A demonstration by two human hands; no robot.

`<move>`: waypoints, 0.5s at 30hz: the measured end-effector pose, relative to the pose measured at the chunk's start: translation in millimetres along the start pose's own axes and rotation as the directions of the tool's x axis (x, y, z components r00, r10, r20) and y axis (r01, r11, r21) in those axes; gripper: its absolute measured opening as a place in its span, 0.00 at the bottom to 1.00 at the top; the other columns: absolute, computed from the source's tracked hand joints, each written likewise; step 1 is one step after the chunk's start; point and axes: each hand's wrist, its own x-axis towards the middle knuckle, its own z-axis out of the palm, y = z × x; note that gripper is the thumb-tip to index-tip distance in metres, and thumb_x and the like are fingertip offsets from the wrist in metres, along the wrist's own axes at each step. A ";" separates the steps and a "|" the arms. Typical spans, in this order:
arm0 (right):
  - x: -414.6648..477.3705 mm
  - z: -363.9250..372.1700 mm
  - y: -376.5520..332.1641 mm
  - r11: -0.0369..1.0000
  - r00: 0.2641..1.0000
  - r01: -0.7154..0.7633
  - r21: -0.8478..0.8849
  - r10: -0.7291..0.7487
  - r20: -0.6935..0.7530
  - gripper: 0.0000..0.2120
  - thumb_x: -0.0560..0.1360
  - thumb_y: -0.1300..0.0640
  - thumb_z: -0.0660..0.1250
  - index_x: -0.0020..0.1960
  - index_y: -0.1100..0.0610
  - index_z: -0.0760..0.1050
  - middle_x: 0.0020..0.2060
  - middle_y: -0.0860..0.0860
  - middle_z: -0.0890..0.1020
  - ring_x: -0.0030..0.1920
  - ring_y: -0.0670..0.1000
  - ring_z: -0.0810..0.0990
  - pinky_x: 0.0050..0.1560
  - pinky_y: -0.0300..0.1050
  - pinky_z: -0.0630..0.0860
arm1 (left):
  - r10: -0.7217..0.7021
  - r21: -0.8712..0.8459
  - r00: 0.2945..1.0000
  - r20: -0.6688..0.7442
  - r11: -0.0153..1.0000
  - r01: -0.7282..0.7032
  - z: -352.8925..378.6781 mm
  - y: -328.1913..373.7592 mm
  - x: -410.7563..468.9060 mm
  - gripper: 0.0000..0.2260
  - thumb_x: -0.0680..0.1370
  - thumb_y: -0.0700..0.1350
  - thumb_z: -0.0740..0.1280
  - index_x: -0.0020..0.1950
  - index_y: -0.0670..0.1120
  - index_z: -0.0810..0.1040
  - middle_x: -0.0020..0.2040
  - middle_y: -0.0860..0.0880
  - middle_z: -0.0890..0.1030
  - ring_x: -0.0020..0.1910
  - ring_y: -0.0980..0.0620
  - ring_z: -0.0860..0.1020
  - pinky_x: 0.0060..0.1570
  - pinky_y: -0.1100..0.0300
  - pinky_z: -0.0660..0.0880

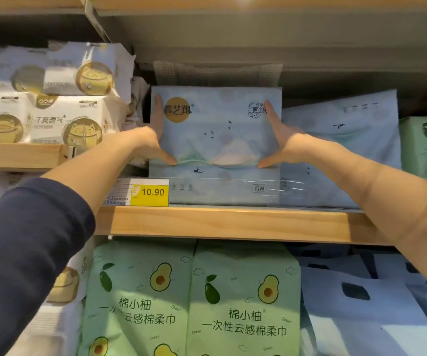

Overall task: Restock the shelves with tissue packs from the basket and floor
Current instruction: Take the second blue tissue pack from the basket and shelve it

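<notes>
The left hand [153,147] and right hand [277,145] clasp opposite sides of a pale blue tissue pack [217,140], thumbs pressed on its front, holding it upright on the wooden shelf [233,222]. A yellow price tag [149,192] sits just below its left corner, another blue pack [348,150] leans beside it, and green avocado packs [194,299] fill the shelf beneath.

The tissue pack [216,147] between the hands is pale blue, printed with a gold round logo, a white mountain, green waves, dark birds and a small dark boat. The pack beside it [348,150] is the same pale blue. The price tag [149,192] is yellow with dark digits. The lower packs [191,299] are mint green with avocado drawings. The packs at left [53,98] are white with gold cat medallions. The shelf edge [230,223] is light wood, and the sleeve [25,253] is navy.
</notes>
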 end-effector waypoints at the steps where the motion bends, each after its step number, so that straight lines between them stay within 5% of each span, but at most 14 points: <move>1: 1.6 0.8 0.1 1.000 1.000 -0.001 -0.011 0.001 0.001 0.60 0.66 0.53 0.76 0.74 0.47 0.29 0.66 0.67 0.68 0.63 0.66 0.70 0.59 0.50 0.68 | -0.017 0.021 1.000 0.004 1.000 0.017 1.6 -0.1 2.8 0.57 0.69 0.49 0.75 0.72 0.49 0.26 0.76 0.33 0.52 0.74 0.36 0.57 0.71 0.47 0.58; 6: 6.6 5.1 1.9 1.000 1.000 0.003 -0.027 -0.002 0.007 0.59 0.66 0.53 0.76 0.74 0.47 0.30 0.69 0.67 0.65 0.67 0.66 0.67 0.64 0.52 0.66 | -0.084 0.069 0.996 0.002 0.994 0.084 9.0 6.7 5.9 0.54 0.71 0.50 0.73 0.73 0.51 0.28 0.75 0.30 0.41 0.75 0.33 0.50 0.72 0.44 0.53; 11: 4.1 6.6 4.6 1.000 0.999 0.024 0.001 -0.023 -0.027 0.59 0.66 0.54 0.77 0.75 0.49 0.32 0.71 0.65 0.63 0.69 0.64 0.65 0.65 0.50 0.64 | -0.048 0.085 0.999 0.008 0.995 0.047 8.6 4.3 5.1 0.53 0.72 0.49 0.72 0.73 0.48 0.29 0.75 0.29 0.49 0.74 0.34 0.55 0.71 0.47 0.56; 15: 0.6 3.5 6.4 0.999 1.000 0.021 -0.027 -0.021 -0.021 0.59 0.65 0.55 0.77 0.75 0.47 0.34 0.66 0.65 0.69 0.57 0.62 0.73 0.56 0.46 0.68 | -0.009 0.116 0.999 0.039 0.993 0.005 5.8 0.8 0.3 0.49 0.73 0.51 0.71 0.75 0.46 0.33 0.73 0.31 0.59 0.71 0.35 0.63 0.67 0.49 0.63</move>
